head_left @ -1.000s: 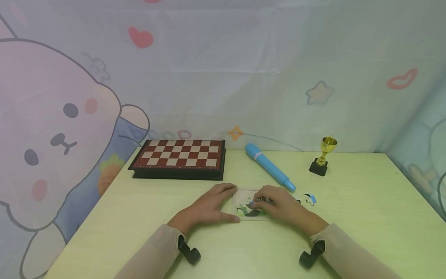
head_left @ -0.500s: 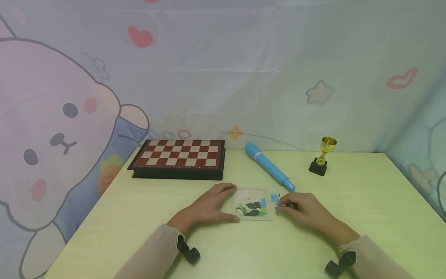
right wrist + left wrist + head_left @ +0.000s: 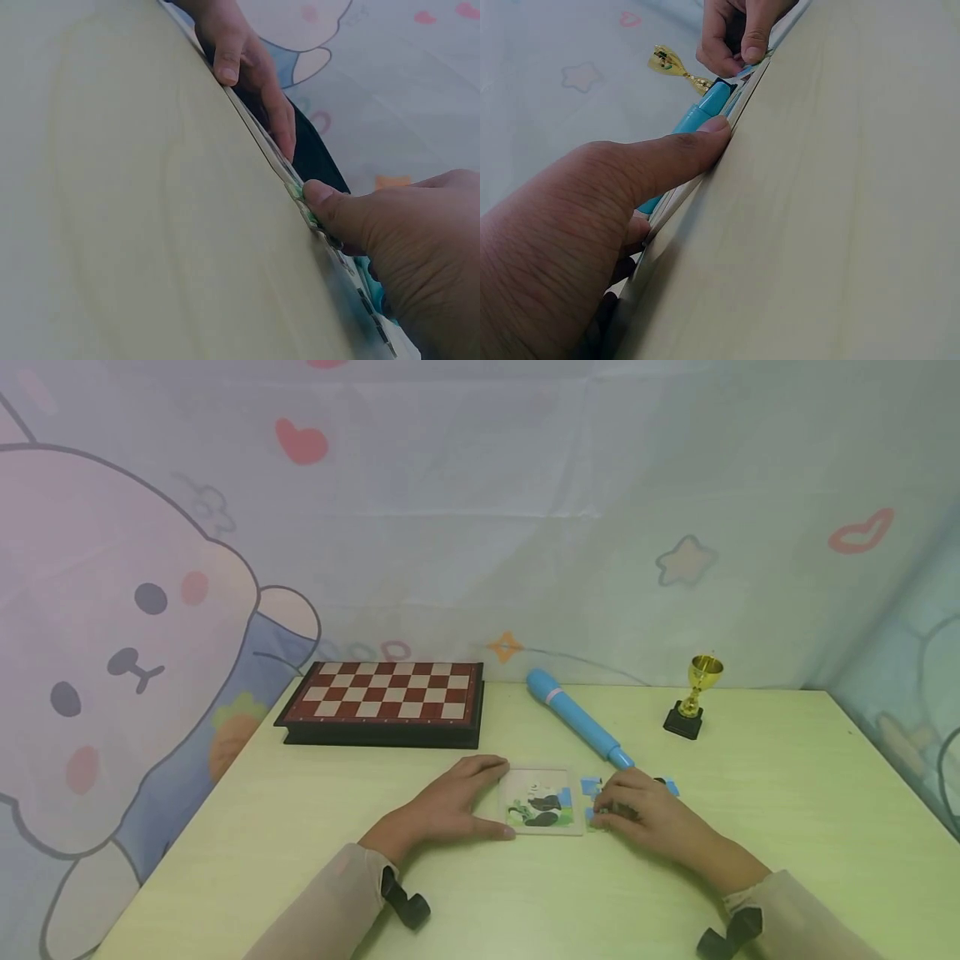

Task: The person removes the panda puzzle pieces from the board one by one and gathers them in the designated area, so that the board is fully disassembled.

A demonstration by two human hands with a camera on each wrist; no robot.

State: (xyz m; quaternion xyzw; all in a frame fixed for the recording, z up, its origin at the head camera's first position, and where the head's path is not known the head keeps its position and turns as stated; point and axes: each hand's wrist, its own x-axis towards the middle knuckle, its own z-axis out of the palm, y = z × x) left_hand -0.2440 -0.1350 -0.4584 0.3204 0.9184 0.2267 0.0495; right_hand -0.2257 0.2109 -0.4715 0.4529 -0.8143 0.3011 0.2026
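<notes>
On the desk (image 3: 750,777), seen from the head view, the left hand (image 3: 442,806) lies spread, fingers straight, steadying the puzzle tray (image 3: 542,803) at its fingertips. Just right of the tray, the right hand (image 3: 637,810) curls over loose puzzle pieces (image 3: 592,787), apparently pinching one; picking the next piece seems the step in hand. From the left wrist, the thumb (image 3: 682,154) presses the tray's edge. From the right wrist, the thumb (image 3: 337,210) pins a piece at the tray's rim. Next, that piece likely needs turning and seating in the gap.

no readable text, labels or numbers anywhere.
</notes>
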